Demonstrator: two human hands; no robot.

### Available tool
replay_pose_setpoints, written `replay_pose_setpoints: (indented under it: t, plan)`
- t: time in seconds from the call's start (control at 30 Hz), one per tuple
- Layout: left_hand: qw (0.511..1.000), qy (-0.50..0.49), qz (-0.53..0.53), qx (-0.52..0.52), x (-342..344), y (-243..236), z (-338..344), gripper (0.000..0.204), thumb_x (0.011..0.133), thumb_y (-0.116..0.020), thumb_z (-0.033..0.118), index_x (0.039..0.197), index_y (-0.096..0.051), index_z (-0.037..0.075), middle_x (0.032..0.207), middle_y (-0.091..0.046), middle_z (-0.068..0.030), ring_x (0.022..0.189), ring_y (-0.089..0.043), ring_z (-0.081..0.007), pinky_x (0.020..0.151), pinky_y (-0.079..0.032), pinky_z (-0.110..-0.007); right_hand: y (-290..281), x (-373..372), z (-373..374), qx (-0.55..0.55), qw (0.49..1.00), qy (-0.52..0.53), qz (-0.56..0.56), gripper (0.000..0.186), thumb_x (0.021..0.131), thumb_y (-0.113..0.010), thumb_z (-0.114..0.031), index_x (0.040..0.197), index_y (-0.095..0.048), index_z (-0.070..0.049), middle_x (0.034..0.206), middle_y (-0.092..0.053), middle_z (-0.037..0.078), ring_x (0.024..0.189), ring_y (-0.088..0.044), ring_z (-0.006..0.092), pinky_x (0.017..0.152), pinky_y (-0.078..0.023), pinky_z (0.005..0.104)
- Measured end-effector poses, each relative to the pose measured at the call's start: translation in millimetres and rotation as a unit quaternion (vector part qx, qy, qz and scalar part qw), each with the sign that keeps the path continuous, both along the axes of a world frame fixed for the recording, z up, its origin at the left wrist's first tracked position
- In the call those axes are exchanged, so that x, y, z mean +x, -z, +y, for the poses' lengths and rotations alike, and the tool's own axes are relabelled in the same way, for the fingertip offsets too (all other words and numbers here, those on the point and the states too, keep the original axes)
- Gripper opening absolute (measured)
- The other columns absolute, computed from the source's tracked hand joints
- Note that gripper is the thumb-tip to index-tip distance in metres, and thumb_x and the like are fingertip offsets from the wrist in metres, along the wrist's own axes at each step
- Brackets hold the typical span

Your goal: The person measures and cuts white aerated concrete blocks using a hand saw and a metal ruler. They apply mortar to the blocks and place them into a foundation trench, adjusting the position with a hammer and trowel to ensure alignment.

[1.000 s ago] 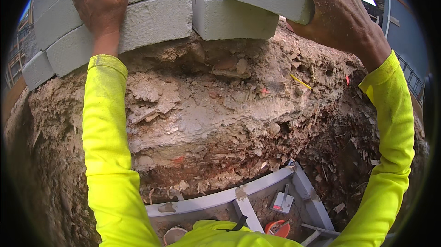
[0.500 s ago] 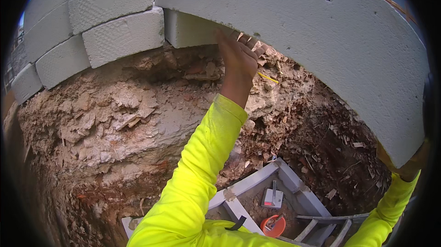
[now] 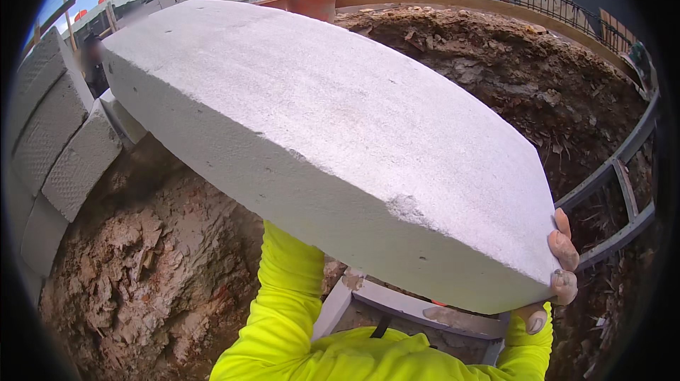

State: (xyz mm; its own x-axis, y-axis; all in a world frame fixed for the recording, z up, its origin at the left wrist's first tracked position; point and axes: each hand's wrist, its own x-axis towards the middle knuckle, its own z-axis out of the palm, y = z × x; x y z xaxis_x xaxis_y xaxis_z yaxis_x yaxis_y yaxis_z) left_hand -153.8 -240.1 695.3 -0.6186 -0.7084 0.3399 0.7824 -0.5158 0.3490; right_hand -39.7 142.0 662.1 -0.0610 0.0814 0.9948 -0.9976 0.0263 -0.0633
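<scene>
A large pale grey block (image 3: pixel 333 140) fills the middle of the head view, tilted and held up in front of me. My right hand (image 3: pixel 559 267) grips its near right corner, fingers curled over the top face and thumb under the edge. My left arm in a bright yellow sleeve (image 3: pixel 290 289) reaches up under the block. The left hand itself is hidden behind the block. To the left, several similar grey blocks (image 3: pixel 64 147) are stacked against the earth bank.
A raw earth wall (image 3: pixel 149 267) drops below the stacked blocks. Grey metal formwork (image 3: pixel 623 182) runs along the right and below me. A mound of soil (image 3: pixel 538 76), a railing and an orange tub (image 3: pixel 312 0) stand behind.
The block has come off the stack and swung toward me, now covering most of the view. My left hand has gone under it; my right hand now grips its near corner.
</scene>
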Motion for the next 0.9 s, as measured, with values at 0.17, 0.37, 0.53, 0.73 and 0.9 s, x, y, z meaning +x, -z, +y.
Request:
replay_pose_setpoints:
  t: [0.17, 0.37, 0.53, 0.73, 0.9]
  plan:
    - [0.997, 0.065, -0.045, -0.023, 4.0, 35.4, 53.9, 0.091, 0.091, -0.044, 0.071, 0.147, -0.029, 0.001, 0.142, -0.042, -0.0151, 0.125, -0.047, -0.0229, 0.105, -0.039, -0.039, 62.1, 51.8, 87.5, -0.106, 0.982, -0.155, -0.021, 0.058, 0.097, -0.036, -0.063, 0.144, -0.042, -0.029, 0.163, -0.014, 0.010, 0.149, -0.014, 0.0359, 0.118, -0.022, 0.0605]
    - [0.977, 0.145, -0.142, -0.064, -2.7, 105.7, 103.9, 0.091, 0.091, -0.045, 0.070, 0.147, -0.029, 0.001, 0.142, -0.043, -0.0151, 0.125, -0.048, -0.0229, 0.105, -0.039, -0.039, -0.1, 91.3, 73.0, -0.243, 0.944, -0.116, -0.191, 0.122, 0.067, -0.049, -0.090, 0.157, -0.012, -0.016, 0.162, -0.008, 0.020, 0.150, -0.013, 0.0359, 0.119, -0.015, 0.0569]
    - [0.933, 0.248, -0.229, -0.124, -11.8, 164.0, 150.6, 0.091, 0.090, -0.046, 0.070, 0.147, -0.030, 0.001, 0.142, -0.043, -0.0151, 0.125, -0.048, -0.0229, 0.106, -0.039, -0.039, 73.5, 103.0, 111.8, -0.389, 0.768, -0.147, -0.487, 0.107, 0.085, -0.063, -0.062, 0.157, -0.008, -0.006, 0.159, -0.020, 0.023, 0.145, -0.029, 0.0310, 0.118, -0.025, 0.0421]
    - [0.844, 0.390, -0.316, -0.187, -23.6, 240.6, 202.9, 0.092, 0.090, -0.047, 0.070, 0.147, -0.030, 0.001, 0.142, -0.043, -0.0152, 0.125, -0.048, -0.0230, 0.106, -0.039, -0.039, 186.1, 122.5, 109.0, -0.438, 0.654, -0.120, -0.605, 0.079, 0.095, -0.060, -0.034, 0.156, -0.018, -0.007, 0.145, -0.042, 0.016, 0.128, -0.047, 0.0221, 0.105, -0.041, 0.0319]
    - [0.760, 0.486, -0.369, -0.224, -39.3, 297.2, 220.0, 0.092, 0.090, -0.048, 0.070, 0.148, -0.030, 0.000, 0.142, -0.043, -0.0152, 0.125, -0.048, -0.0230, 0.106, -0.040, -0.039, 257.1, 131.4, 83.4, -0.452, 0.588, -0.043, -0.669, 0.065, 0.091, -0.068, -0.031, 0.142, -0.038, -0.003, 0.124, -0.056, 0.015, 0.113, -0.057, 0.0206, 0.094, -0.048, 0.0314]
